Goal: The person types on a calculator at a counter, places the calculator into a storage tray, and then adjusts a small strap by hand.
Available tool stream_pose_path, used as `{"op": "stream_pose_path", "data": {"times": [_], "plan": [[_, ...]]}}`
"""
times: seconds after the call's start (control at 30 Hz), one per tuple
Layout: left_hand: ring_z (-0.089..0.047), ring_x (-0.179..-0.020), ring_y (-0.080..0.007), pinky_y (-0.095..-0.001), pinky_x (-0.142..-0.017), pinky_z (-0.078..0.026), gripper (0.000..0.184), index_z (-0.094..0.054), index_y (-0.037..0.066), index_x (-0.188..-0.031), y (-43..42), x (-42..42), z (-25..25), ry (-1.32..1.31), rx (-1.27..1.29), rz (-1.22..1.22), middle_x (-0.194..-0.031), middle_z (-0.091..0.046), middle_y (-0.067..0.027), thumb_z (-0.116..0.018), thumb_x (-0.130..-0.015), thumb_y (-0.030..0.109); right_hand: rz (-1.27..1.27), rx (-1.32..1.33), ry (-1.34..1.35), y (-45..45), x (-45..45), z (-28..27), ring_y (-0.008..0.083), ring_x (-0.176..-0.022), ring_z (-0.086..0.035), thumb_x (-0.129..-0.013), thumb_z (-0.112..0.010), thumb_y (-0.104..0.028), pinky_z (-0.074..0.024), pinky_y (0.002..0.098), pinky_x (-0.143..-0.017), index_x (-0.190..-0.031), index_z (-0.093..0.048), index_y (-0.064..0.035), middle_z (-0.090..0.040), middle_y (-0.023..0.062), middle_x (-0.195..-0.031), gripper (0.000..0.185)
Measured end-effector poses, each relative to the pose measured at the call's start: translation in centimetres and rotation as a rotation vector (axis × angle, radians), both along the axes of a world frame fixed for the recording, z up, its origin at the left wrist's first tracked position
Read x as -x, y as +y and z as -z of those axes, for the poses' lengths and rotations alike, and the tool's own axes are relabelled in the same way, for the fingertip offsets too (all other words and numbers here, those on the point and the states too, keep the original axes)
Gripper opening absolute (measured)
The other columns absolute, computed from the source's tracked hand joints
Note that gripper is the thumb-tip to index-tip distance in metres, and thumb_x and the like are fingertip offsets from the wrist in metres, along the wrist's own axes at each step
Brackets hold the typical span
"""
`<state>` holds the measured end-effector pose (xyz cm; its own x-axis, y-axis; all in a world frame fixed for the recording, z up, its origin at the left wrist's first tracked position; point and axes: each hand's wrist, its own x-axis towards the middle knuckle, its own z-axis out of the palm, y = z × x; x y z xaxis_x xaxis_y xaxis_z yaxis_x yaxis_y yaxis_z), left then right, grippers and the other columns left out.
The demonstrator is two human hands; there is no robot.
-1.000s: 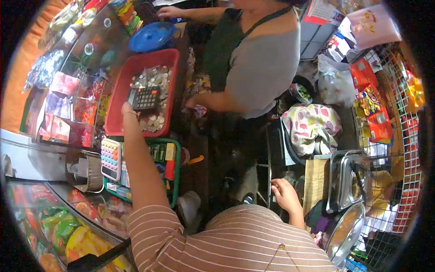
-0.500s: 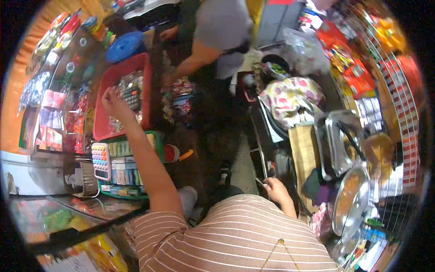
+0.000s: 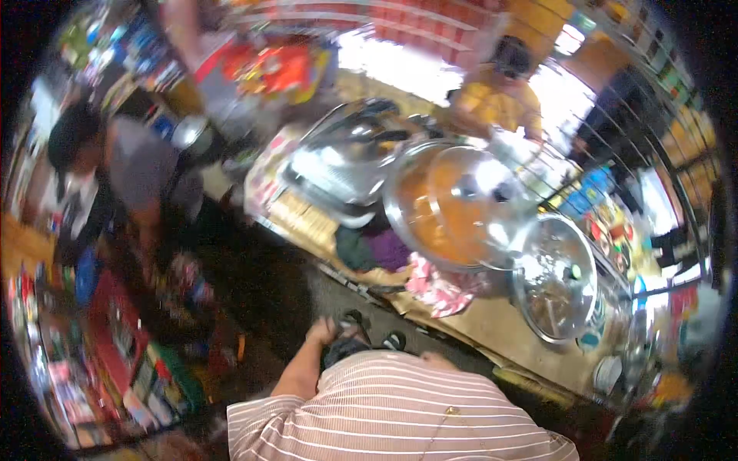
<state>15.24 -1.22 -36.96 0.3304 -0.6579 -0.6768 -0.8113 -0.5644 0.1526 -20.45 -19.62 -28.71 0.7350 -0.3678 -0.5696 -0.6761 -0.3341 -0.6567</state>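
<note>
My left hand [image 3: 323, 330] hangs low in front of my striped shirt, above the dark floor near my feet; motion blur hides its fingers and anything in them. Just past the shirt's edge, by the counter front, shows a small part of my right hand [image 3: 437, 361], its fingers hidden. Nearest to the hands on the counter lie a pink-and-white cloth [image 3: 440, 288] and a purple cloth [image 3: 388, 250]. Behind them stands a large metal pan [image 3: 430, 207] with orange-brown food, partly under a shiny lid.
A metal bowl [image 3: 555, 280] stands at the counter's right, and lidded trays [image 3: 334, 173] at its back left. A co-worker [image 3: 142, 165] bends over at the left, near the red basket [image 3: 115, 330]. Beyond the wire grille is a person in yellow [image 3: 500, 104].
The view has swung right, towards the counter with the pans. My left hand has left the red coin basket and come down near my body. My right hand is now mostly hidden.
</note>
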Motion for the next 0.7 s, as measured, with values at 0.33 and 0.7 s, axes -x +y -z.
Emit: {"op": "stream_pose_path", "data": {"times": [0.33,0.7], "plan": [[-0.047,-0.117,-0.0328,-0.0406,-0.095,-0.039,0.065,-0.051,-0.001,-0.125,-16.7,-0.5,-1.4,0.538,-0.094,0.063,-0.127,-0.05,-0.02,-0.026,-0.095,0.051,0.813,-0.174,0.399,8.4,11.4,4.7,0.0284,-0.075,-0.058,-0.084,-0.056,-0.029,-0.0448,0.0426,-0.069,-0.091,-0.067,-0.0055,-0.065,0.0155,-0.089,0.026],[-0.053,-0.104,-0.0293,-0.0403,-0.088,-0.043,0.052,-0.053,0.001,-0.12,-25.9,18.3,-6.7,0.714,-0.398,0.642,-0.116,-0.057,-0.0156,-0.036,-0.094,0.042,1.471,-0.414,0.314,22.0,15.7,4.8,0.026,-0.089,-0.056,-0.085,-0.058,-0.033,-0.0443,0.0413,-0.078,-0.101,-0.065,-0.0074,-0.062,0.0131,-0.101,0.031]]}}
